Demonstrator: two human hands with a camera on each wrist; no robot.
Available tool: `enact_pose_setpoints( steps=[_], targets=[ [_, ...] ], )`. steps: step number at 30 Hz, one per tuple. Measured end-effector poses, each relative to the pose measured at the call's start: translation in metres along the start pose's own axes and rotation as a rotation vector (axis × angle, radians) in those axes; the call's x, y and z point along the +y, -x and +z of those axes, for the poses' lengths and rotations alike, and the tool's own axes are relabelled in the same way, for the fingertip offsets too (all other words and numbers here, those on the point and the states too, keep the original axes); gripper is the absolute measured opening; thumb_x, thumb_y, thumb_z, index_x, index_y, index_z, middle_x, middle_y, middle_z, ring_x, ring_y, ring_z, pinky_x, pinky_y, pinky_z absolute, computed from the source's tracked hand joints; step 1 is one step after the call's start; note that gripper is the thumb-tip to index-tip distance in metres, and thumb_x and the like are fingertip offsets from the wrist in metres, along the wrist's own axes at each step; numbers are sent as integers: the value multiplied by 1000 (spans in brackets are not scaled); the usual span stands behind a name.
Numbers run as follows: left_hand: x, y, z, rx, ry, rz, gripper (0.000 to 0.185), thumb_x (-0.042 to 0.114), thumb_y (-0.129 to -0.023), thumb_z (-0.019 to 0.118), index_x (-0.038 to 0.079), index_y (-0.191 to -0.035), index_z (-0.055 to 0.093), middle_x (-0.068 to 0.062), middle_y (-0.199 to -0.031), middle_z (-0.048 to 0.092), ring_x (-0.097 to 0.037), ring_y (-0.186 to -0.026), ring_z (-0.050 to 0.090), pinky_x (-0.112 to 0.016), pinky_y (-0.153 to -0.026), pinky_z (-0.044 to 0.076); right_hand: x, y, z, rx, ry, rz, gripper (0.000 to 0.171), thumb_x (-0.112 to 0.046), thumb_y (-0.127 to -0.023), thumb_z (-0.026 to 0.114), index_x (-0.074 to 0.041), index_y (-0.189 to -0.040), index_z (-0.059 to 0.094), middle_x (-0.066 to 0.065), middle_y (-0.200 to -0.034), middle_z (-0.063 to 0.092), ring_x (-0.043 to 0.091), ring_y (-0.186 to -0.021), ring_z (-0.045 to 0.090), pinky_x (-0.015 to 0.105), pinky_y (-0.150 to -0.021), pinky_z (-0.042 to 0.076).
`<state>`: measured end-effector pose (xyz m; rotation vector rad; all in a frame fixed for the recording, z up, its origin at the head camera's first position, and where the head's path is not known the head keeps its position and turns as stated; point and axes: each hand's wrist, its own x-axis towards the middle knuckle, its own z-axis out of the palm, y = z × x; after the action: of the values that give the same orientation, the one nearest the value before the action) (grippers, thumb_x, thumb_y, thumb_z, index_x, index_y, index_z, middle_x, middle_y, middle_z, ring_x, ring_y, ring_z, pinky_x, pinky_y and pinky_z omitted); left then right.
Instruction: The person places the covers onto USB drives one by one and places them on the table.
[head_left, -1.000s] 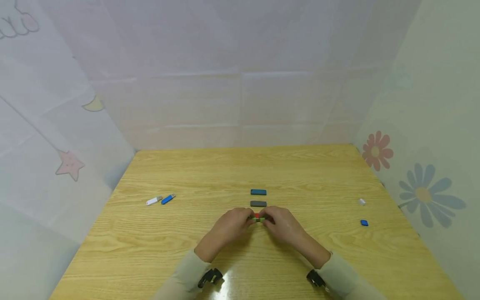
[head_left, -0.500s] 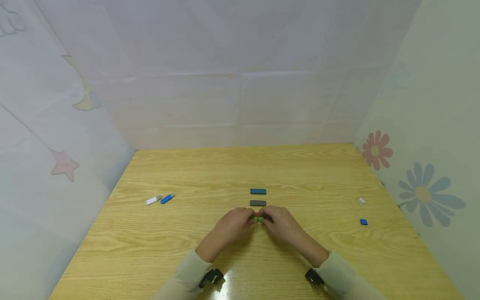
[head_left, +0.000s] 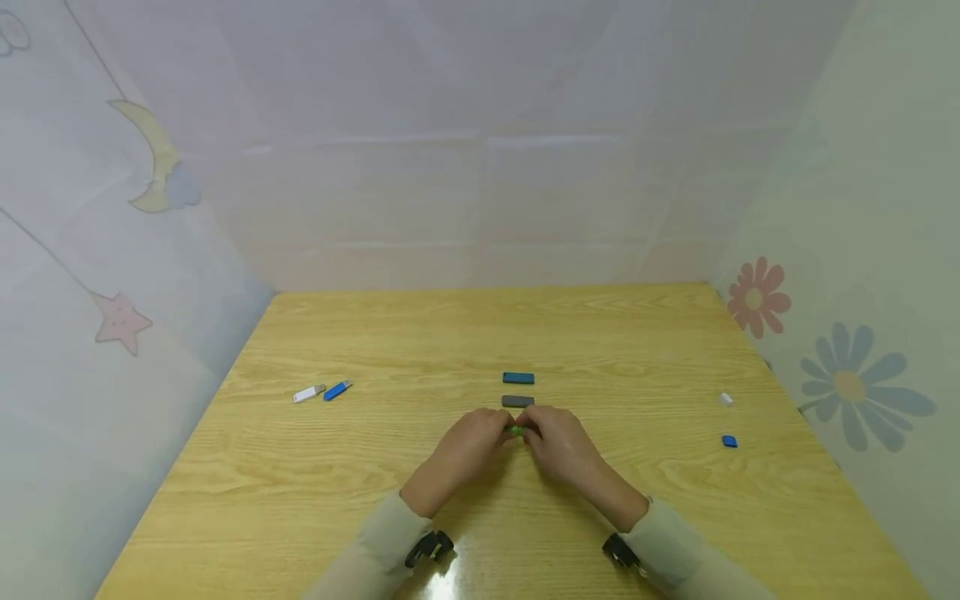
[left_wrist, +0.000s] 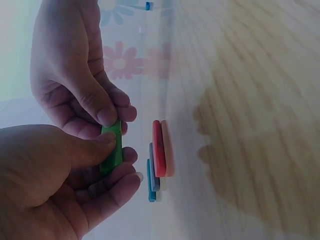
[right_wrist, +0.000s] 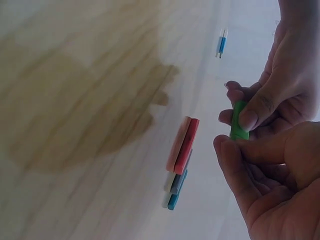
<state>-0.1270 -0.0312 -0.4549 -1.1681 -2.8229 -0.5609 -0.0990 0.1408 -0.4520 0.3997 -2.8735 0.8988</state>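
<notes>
The gap in the green stick [left_wrist: 118, 150] has just closed, so it looks capped to me, the left hand [head_left: 467, 443] and right hand [head_left: 564, 442] pinching it together above the table [head_left: 390, 333].

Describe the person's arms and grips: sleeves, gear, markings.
Left sleeve and right sleeve: plain, pale cream. Black left fitting and black right fitting beside them; any markings too small to make out. Left grip and right grip: bare, no gloves.

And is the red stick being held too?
No, the red stick lies on the table, while the left hand and the right hand pinch the green stick.
</notes>
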Motion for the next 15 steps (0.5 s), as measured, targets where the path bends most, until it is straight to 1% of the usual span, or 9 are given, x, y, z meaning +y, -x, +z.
enact_pose_setpoints(
  steps=[5, 8, 10, 12, 15],
  targets=[
    [3, -2, -3, 19, -21, -10, 15, 20, -99, 66, 6, -103, 70, -3, -91, 73, -14, -80, 69, -21, -69, 55, -6, 0, -2, 14, -3, 45, 13, 4, -88, 74, -8, -93, 73, 6, -91, 73, 19, -83, 70, 36, -70, 58],
    [3, -3, -3, 43, -41, 2, 14, 20, -98, 68, 6, -100, 71, -3, -88, 73, -13, -78, 69, -21, -68, 55, -9, 0, -3, 24, -1, 62, 12, 4, -87, 74, -7, -93, 73, 6, -91, 74, 19, -82, 70, 35, -69, 58],
    [3, -3, -3, 48, -44, 0, 14, 20, -98, 68, 7, -100, 71, -3, -88, 73, -13, -78, 69, -21, -68, 55, -11, 0, -3, 27, -8, 75, 11, 4, -87, 74, -6, -93, 73, 6, -91, 74, 18, -81, 70, 34, -68, 58],
    [3, -4, -3, 36, -15, -22, 14, 20, -99, 67, 7, -101, 71, -3, -89, 74, -13, -79, 69, -21, -68, 55, -12, 1, -4, 30, -18, 80, 11, 3, -87, 75, -6, -93, 73, 6, -91, 74, 18, -80, 70, 34, -68, 58],
    [2, -3, -4, -6, 78, -77, 15, 20, -100, 66, 8, -105, 72, -2, -94, 75, -13, -84, 70, -22, -72, 56, -11, 1, -5, 27, -22, 78, 11, 2, -88, 75, -7, -93, 73, 6, -92, 74, 18, -81, 71, 34, -68, 58]
  ],
)
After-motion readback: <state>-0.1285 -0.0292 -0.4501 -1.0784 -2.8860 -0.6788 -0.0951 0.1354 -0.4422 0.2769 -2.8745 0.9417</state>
